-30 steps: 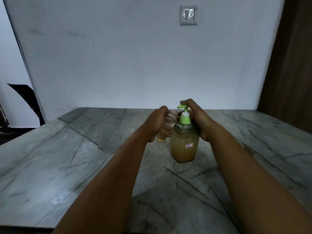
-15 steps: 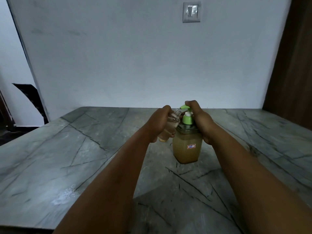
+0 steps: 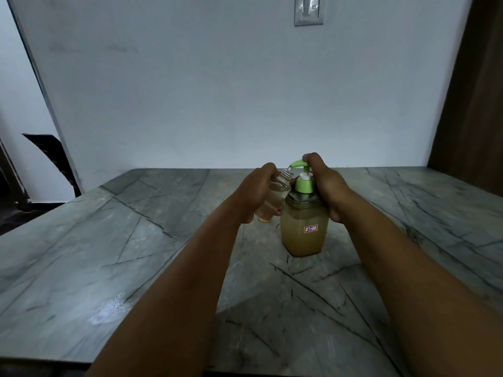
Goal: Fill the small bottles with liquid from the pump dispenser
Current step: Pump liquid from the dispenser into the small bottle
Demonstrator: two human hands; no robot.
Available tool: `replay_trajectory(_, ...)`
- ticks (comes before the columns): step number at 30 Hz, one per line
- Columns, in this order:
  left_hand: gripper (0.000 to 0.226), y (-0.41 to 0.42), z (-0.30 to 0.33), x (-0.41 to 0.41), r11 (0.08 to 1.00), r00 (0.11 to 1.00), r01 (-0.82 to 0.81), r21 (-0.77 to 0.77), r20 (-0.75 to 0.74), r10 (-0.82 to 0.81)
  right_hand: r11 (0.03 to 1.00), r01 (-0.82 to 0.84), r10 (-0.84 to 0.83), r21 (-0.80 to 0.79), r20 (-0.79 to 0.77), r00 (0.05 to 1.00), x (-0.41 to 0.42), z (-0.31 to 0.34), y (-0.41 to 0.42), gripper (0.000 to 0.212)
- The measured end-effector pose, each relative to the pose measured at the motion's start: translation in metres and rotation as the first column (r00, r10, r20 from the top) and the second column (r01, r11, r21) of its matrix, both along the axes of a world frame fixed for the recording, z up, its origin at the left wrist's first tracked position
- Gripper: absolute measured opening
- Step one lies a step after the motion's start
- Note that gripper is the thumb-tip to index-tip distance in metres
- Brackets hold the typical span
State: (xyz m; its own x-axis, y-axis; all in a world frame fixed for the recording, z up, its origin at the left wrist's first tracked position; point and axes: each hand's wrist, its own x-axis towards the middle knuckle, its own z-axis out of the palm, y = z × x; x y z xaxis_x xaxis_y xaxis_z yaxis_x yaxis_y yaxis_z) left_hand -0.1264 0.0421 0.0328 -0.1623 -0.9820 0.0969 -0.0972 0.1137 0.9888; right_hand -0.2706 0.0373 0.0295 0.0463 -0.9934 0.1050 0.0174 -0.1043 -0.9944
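Observation:
A square pump dispenser (image 3: 303,235) full of amber liquid stands on the grey marble table (image 3: 136,240), with a small red-edged label on its front. Its green pump head (image 3: 300,165) is raised, the nozzle pointing left. My right hand (image 3: 325,186) wraps the dispenser's shoulder, a finger resting on top of the pump. My left hand (image 3: 255,191) holds a small clear bottle (image 3: 273,198) tilted, its open threaded neck right under the nozzle. A little amber liquid sits at the bottle's bottom end.
A white wall rises behind the table, with a light switch (image 3: 309,9) high up. A dark wooden panel (image 3: 471,91) stands at the right. A dark opening with a black object (image 3: 51,156) lies off the table's left edge.
The pump head was pressed down half a second ago and has risen again to its raised position. The small bottle stays held at the nozzle. The view has shifted slightly.

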Motion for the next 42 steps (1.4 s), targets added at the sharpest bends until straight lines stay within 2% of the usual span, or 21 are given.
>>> replay_trajectory(9,0.032,0.0029,0.0006,-0.0002,1.000,1.000,-0.001,0.000,-0.003,0.001,0.995,0.057,-0.065,-0.077,-0.117,0.991,-0.0002,-0.0018,-0.0010,0.050)
replay_trajectory(11,0.033,0.0036,0.0009,-0.0001,1.000,1.000,-0.004,-0.003,0.006,0.004,0.996,0.046,-0.053,-0.080,-0.098,0.994,-0.0001,-0.0010,-0.0005,0.055)
replay_trajectory(15,0.032,0.0036,0.0011,-0.0009,1.000,1.000,-0.007,-0.008,0.012,0.007,0.995,0.014,-0.025,-0.101,-0.103,0.994,-0.0005,-0.0009,0.0004,0.050)
replay_trajectory(20,0.030,0.0029,0.0005,-0.0002,1.000,1.000,-0.008,-0.003,0.007,0.008,0.998,-0.065,0.066,-0.022,0.011,0.998,-0.0015,0.0008,0.0017,0.031)
replay_trajectory(25,0.031,0.0039,0.0016,-0.0004,1.000,1.000,-0.001,0.000,0.001,0.001,0.996,-0.090,0.090,0.017,-0.003,0.996,-0.0019,0.0028,0.0006,0.037)
replay_trajectory(29,0.032,0.0024,0.0005,0.0002,1.000,1.000,0.008,-0.004,0.003,-0.008,0.999,-0.040,0.040,0.001,-0.040,0.998,-0.0006,0.0038,0.0026,0.034)
replay_trajectory(33,0.032,0.0006,-0.0003,0.0002,1.000,1.000,0.013,-0.003,0.004,-0.013,1.000,0.010,-0.011,-0.020,-0.078,0.997,0.0011,0.0016,0.0034,0.041)
replay_trajectory(38,0.030,0.0011,-0.0003,0.0008,1.000,1.000,0.009,-0.004,0.009,-0.009,1.000,-0.011,0.010,-0.029,-0.027,1.000,0.0013,0.0002,0.0033,0.040)
replay_trajectory(42,0.029,0.0016,0.0004,0.0008,1.000,1.000,0.000,-0.009,0.010,0.000,1.000,-0.005,0.006,0.016,-0.045,0.999,0.0015,0.0013,0.0044,0.047)
